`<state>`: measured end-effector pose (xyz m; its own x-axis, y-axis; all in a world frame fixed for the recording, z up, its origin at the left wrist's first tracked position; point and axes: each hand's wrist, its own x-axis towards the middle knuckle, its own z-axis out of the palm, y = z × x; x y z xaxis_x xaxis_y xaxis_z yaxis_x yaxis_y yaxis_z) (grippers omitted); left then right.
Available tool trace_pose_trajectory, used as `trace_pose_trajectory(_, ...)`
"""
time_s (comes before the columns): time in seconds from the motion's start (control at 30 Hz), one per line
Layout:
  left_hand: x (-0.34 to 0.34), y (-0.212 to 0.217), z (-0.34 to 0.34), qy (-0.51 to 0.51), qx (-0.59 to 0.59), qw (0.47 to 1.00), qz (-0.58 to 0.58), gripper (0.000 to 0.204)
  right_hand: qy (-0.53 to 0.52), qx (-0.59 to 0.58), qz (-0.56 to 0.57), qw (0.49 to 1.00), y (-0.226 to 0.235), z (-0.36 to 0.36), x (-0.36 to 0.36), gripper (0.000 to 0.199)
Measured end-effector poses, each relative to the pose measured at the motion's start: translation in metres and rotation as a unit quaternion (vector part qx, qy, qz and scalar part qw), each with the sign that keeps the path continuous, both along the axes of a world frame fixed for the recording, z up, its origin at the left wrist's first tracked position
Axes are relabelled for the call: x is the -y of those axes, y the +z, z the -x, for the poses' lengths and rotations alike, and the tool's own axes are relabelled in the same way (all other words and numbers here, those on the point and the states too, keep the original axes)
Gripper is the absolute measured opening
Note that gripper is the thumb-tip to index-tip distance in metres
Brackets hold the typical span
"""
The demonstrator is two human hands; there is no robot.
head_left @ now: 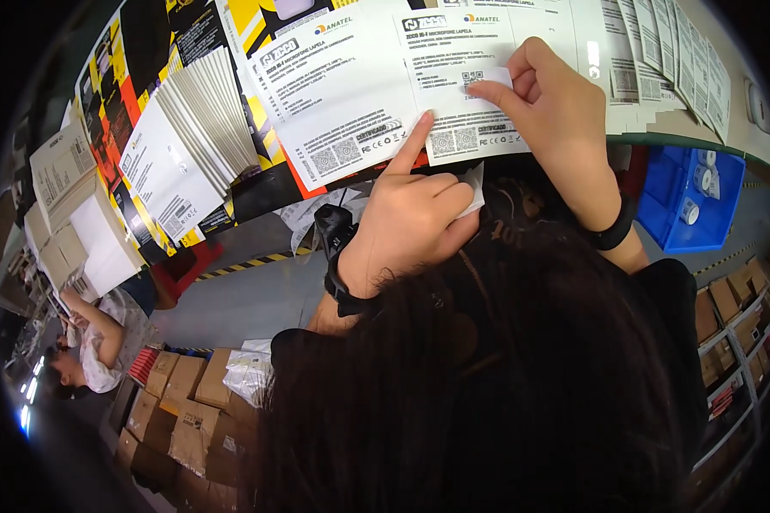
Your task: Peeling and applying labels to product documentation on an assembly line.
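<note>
My left hand (415, 209) presses its forefinger on the lower edge of a white printed flat carton sheet (458, 94) and keeps a small white slip (476, 186) tucked under its curled fingers. My right hand (552, 107) pinches a small white sticker (492, 77) between thumb and forefinger, laying it on the same sheet next to a printed square code. A second printed sheet (338, 94) lies overlapped to the left. Long dark hair covers the lower middle of the picture.
A fanned stack of white flat cartons (201, 128) lies at left on yellow-black printed sheets. More white sheets are fanned at the top right (676, 60). A blue bin with tape rolls (693, 197) sits below the table edge. Cardboard boxes (188, 402) and a seated person (94, 342) are lower left.
</note>
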<state>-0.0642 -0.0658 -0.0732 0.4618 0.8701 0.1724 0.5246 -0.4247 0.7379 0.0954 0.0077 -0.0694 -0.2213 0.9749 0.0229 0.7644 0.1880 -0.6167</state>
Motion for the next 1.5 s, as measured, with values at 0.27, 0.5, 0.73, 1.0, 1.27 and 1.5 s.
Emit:
trace_pose_trajectory(0.27,0.009,0.024,-0.005,0.021,-0.011,1.000,-0.009,0.012,-0.031,0.038,0.038,0.998,0.031,-0.007,-0.003,0.033)
trace_pose_trajectory(0.5,0.029,0.058,0.000,-0.002,-0.013,1.000,-0.021,0.011,-0.001,-0.194,0.121,0.974,0.060,-0.026,0.010,0.024)
trace_pose_trajectory(0.73,0.066,0.105,0.032,0.064,0.019,0.998,-0.010,0.011,0.372,-0.077,-0.130,0.916,0.124,0.017,0.058,0.052)
trace_pose_trajectory(1.0,0.098,0.143,0.051,0.098,-0.040,0.994,0.011,0.009,0.419,0.101,-0.072,0.900,0.143,0.000,0.065,0.069)
trace_pose_trajectory(1.27,0.096,0.166,0.048,0.137,0.073,0.984,-0.085,0.019,0.310,-0.245,0.133,0.909,0.180,-0.001,0.080,0.048)
trace_pose_trajectory(1.5,0.082,0.186,0.036,0.152,0.105,0.977,-0.108,0.013,0.261,-0.376,0.359,0.813,0.162,0.027,0.080,0.031)
